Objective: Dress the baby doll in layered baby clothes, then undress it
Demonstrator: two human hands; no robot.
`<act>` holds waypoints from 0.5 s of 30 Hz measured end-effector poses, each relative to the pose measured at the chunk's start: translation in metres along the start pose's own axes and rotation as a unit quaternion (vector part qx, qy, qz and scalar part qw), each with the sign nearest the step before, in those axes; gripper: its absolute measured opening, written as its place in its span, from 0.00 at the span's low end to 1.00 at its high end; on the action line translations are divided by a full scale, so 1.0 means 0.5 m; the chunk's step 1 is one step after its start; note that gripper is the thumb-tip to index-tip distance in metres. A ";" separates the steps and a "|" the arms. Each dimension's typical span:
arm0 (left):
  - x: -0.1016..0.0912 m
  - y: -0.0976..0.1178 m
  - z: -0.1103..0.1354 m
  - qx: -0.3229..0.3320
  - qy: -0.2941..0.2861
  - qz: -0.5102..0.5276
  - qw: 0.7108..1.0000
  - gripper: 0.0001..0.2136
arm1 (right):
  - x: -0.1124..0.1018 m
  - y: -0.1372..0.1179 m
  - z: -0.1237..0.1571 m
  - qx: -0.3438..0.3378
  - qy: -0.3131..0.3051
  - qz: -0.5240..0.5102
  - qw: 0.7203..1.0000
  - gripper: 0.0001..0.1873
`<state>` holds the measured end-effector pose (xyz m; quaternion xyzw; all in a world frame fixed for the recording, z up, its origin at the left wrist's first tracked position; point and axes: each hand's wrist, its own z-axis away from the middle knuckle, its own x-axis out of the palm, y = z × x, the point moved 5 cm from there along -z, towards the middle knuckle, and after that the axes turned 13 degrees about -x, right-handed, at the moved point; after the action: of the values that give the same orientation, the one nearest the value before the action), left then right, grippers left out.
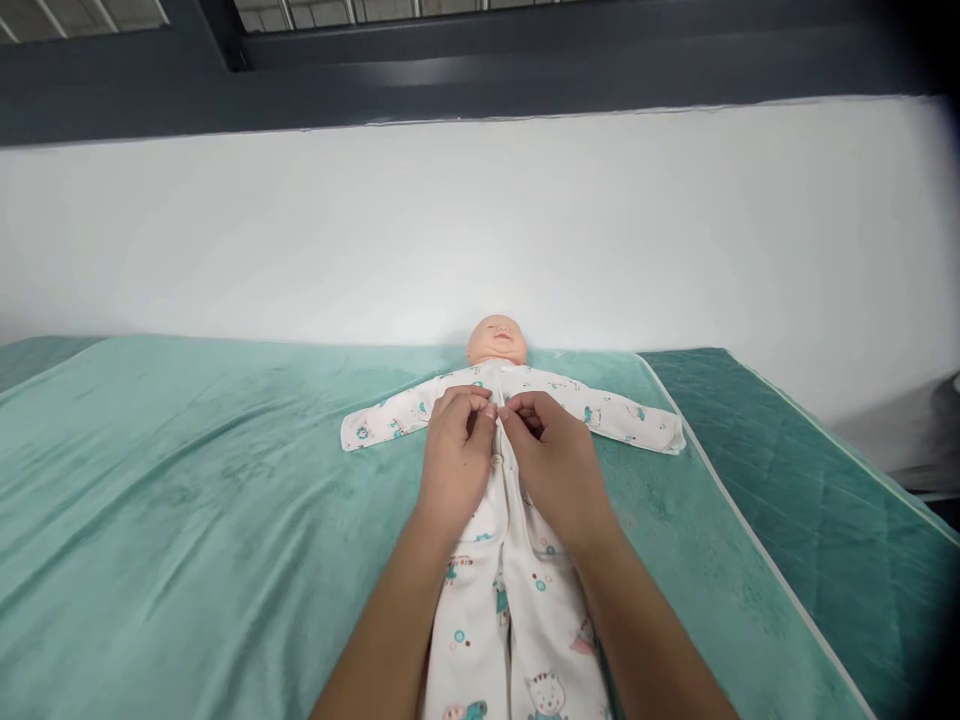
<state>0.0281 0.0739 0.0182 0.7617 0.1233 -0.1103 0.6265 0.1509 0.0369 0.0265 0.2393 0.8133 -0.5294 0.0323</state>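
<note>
A baby doll [498,341] lies on its back, its head toward the wall. It wears a white baby romper [472,640] printed with small animals and dots, the sleeves spread out to both sides. Over the chest, my left hand [459,450] pinches one edge of the front opening. Close beside it, my right hand [555,450] pinches the other edge, the fingertips of both hands nearly meeting. A small round snap [496,460] shows on the opening just below my fingers. My fingertips partly hide the cloth between them.
A green blanket [187,520] with a pale edge covers the surface under the doll. To the right is a darker green quilted cover [840,540]. Behind stands a white wall [300,230] below a dark window frame [480,85] with bars.
</note>
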 end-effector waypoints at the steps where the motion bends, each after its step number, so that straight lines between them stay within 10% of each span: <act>1: 0.000 -0.001 -0.001 -0.002 0.000 0.002 1.000 0.08 | 0.000 0.005 -0.001 0.000 0.004 -0.001 1.000 0.09; 15: -0.004 -0.001 -0.002 0.014 -0.017 0.008 1.000 0.08 | -0.006 0.036 0.005 0.035 0.002 -0.084 0.996 0.11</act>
<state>0.0261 0.0750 0.0186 0.7692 0.1053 -0.1200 0.6187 0.1605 0.0395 0.0111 0.1720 0.8118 -0.5576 -0.0220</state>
